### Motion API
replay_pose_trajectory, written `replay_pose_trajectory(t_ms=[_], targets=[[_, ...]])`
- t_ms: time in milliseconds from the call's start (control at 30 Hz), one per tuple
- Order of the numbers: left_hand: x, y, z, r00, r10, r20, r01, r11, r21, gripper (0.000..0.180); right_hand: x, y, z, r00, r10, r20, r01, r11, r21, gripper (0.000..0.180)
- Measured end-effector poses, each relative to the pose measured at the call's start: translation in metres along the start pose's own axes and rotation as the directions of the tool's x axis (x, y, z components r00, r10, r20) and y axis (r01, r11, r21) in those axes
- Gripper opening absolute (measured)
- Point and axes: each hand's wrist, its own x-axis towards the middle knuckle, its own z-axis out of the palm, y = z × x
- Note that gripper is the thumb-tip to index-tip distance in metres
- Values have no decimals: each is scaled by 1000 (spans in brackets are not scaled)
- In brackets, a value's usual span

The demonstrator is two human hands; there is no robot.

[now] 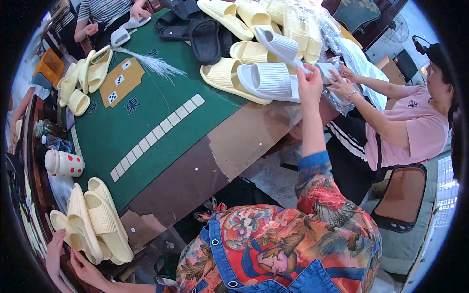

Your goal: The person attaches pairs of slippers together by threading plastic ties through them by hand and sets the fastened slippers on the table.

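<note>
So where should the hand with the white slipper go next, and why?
Probably a little to the right, toward the clear bag. The right hand pinches the white slipper up off the table, and a co-worker's hands hold that bag just beside it.

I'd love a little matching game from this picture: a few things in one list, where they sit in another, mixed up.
Things:
1. white slipper
2. cream slippers
3. spotted mug
4. black slippers

Places:
A. far end of the green mat
B. raised in the right hand
C. at the near table edge by the left hand
D. at the mat's left edge

Pairs: 1-B, 2-C, 3-D, 4-A
</note>
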Motion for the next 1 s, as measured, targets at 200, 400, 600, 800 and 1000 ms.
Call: replay_pose_trajectory(t_ms=[200, 400, 600, 800, 1000], targets=[[-14, 19, 5, 976, 43, -214, -62, 995, -83, 25, 24, 28, 37, 914, 265, 308, -334, 922, 197, 55], [-37, 62, 7, 964, 143, -223, -136, 990, 48, 18, 44, 15, 32, 887, 371, 275, -456, 798, 393, 78], [-64, 131, 59, 942, 334, -29, -330, 908, -257, 9, 77, 47, 17, 671, 279, 687, -689, 577, 439, 62], [-113, 203, 111, 826, 502, 255, -227, 711, -665, 11, -2, -50, 22, 796, 193, 574, -563, 582, 586, 51], [-133, 248, 158, 752, 496, 435, 475, 50, -879, 82, -150, -131, 22, 629, 131, 766, -718, 476, 508, 50]])
